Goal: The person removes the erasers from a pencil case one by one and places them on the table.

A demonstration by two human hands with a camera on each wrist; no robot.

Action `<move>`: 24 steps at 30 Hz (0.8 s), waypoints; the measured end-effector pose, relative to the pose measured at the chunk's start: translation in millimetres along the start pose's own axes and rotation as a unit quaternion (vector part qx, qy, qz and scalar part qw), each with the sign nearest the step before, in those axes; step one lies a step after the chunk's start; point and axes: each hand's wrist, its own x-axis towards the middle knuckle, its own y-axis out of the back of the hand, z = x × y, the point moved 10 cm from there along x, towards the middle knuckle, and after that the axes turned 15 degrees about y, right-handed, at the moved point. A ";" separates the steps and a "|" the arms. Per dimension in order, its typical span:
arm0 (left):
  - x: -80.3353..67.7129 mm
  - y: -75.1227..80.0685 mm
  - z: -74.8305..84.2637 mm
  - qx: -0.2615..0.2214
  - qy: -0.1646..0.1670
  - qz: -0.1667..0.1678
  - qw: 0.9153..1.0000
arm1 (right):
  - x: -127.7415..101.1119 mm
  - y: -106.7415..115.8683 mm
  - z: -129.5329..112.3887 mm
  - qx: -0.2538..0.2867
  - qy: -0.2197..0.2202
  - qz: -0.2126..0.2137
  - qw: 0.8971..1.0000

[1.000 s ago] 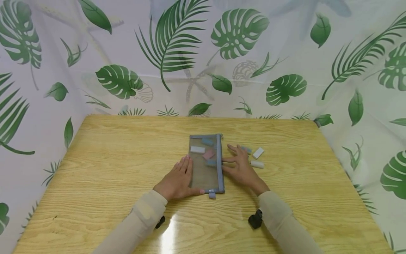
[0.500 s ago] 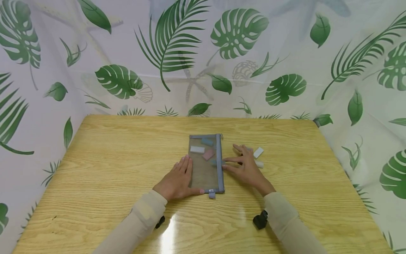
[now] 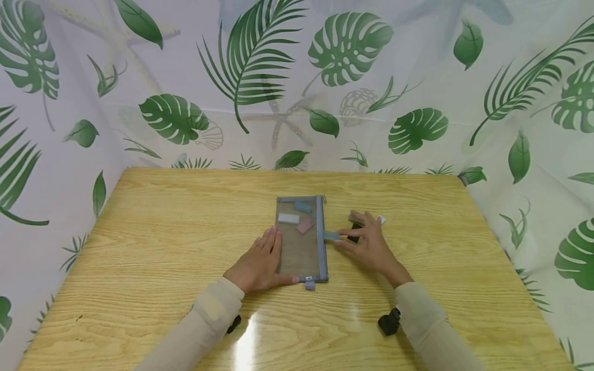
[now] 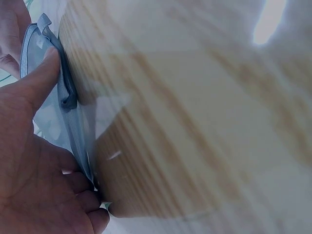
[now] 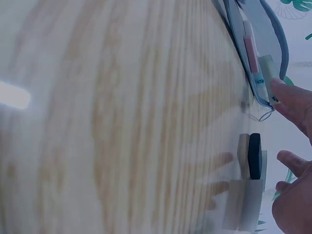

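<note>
A grey mesh zip pouch [image 3: 299, 260] lies flat mid-table with its zipper edge facing right. Through the mesh show a white eraser [image 3: 289, 218], a pink eraser [image 3: 306, 225] and a blue eraser [image 3: 303, 206]. My left hand [image 3: 257, 263] rests along the pouch's left edge, fingers straight, thumb on the lower corner. My right hand [image 3: 373, 250] pinches a light blue eraser [image 3: 331, 235] between thumb and finger, its left end at the zipper opening. In the right wrist view, that eraser [image 5: 267, 75] sits at the pouch's mouth.
Beneath the right hand lie a black block [image 3: 355, 232] and a white eraser [image 3: 382, 219], partly hidden by the fingers. The right wrist view shows a pale block [image 5: 252, 204] beside the black one. A leaf-print cloth [image 3: 260, 139] hangs behind the table [image 3: 185, 206].
My right hand has moved right, drawing the light blue eraser from inside the pouch out past the zipper edge. It now covers more of the loose pieces. The left hand has stayed put.
</note>
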 end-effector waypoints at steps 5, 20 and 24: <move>1.0 -0.7 -0.2 0.002 0.001 -0.001 1.000 | -3.7 4.0 3.9 -0.003 0.000 0.006 1.000; 1.2 -1.5 -0.6 0.001 0.001 0.001 1.000 | -18.9 19.2 15.1 -0.012 -0.021 0.007 1.000; 1.5 -1.6 -0.8 0.001 0.001 -0.001 1.000 | -21.5 22.3 14.9 -0.015 -0.018 0.011 1.000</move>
